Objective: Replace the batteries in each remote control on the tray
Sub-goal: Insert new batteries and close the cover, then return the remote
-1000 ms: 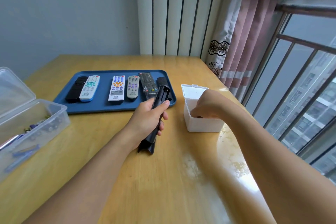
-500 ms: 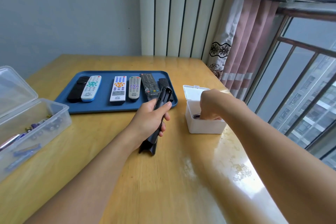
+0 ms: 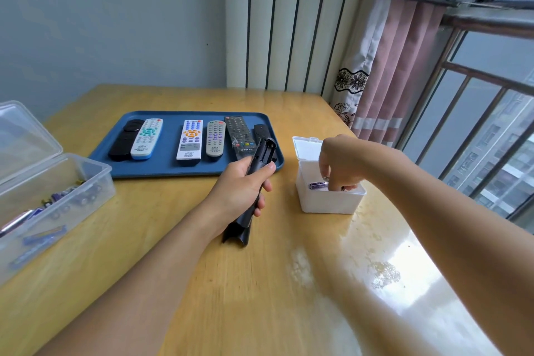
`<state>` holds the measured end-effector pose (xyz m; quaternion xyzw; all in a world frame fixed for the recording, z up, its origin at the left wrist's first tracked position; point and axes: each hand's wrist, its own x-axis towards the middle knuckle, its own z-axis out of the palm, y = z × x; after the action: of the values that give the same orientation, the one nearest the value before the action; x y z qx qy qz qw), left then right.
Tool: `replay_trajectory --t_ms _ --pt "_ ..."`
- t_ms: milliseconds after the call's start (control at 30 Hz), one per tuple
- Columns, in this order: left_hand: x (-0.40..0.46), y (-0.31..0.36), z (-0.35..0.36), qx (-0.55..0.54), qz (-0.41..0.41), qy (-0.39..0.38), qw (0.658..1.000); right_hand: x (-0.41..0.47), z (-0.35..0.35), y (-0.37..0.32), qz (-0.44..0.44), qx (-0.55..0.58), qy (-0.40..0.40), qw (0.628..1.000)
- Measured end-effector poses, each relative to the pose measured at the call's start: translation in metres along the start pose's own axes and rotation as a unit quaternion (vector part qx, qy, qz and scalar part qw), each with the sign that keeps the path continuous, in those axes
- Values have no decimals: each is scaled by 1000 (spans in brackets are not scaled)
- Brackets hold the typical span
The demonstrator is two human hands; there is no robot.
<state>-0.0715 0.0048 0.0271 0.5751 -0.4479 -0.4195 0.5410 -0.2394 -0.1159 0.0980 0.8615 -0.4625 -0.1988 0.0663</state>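
Near edge: bare wooden table (image 3: 260, 298) between the two forearms, glare patch toward the right side. Left hand (image 3: 239, 191) grips a black remote (image 3: 255, 182) around its middle, fingers wrapped, thumb on top; remote tilted, lower end touching the table with a loose black cover piece there, upper end raised with the open battery bay facing up, overlapping the tray's near right corner in view. Right hand (image 3: 341, 165) reaches down into the white box (image 3: 329, 199), just right of the held remote, fingertips pinching a purple battery (image 3: 318, 184). Compared with a second ago the right hand has lifted a bit, so the battery is now visible above the box rim; left hand and remote have barely moved. White box lid stands open at the back; box sits near the table's right edge by the window bars. Far left: clear plastic bin (image 3: 57, 196), lid open, with loose batteries inside, blurred, count unclear. Open table strip between bin and left arm. Further back: blue tray (image 3: 161, 167) with six remotes in a row, two black at the ends, white, grey and one more black between, a gap after the second. Beyond the tray, clear table up to the wall and the pink curtain (image 3: 390, 72).
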Motion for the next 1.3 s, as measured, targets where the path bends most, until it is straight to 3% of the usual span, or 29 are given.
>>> replay_trajectory --t_ms 133,333,600,700,800,900,1033,1133,1200,1300 --pt "1 0 0 2 0 0 1000 2 4 -4 -12 -73 -38 997" --pt "2 -1 0 4 2 0 1000 3 2 -1 -28 -44 -63 997" --pt "0 0 -1 10 1 -1 1000 9 14 -12 -16 -68 10 998" --pt "0 1 0 10 1 -2 1000 5 12 -13 -15 -17 22 1000" --pt "1 1 -1 -7 -9 0 1000 -7 5 -1 -7 181 35 983" --pt "3 3 -4 -61 -32 2 998 -20 0 11 -51 404 114 906" --pt "1 6 -5 -136 -46 11 990 -22 2 -10 -111 717 147 672" --pt "-2 12 -10 -180 -46 41 982 -13 9 -43 -97 815 165 547" --pt "-3 17 -20 -207 -56 59 975 -5 11 -64 -79 850 180 489" --pt "-9 17 -41 -162 -76 47 983 4 11 -88 -58 867 213 446"
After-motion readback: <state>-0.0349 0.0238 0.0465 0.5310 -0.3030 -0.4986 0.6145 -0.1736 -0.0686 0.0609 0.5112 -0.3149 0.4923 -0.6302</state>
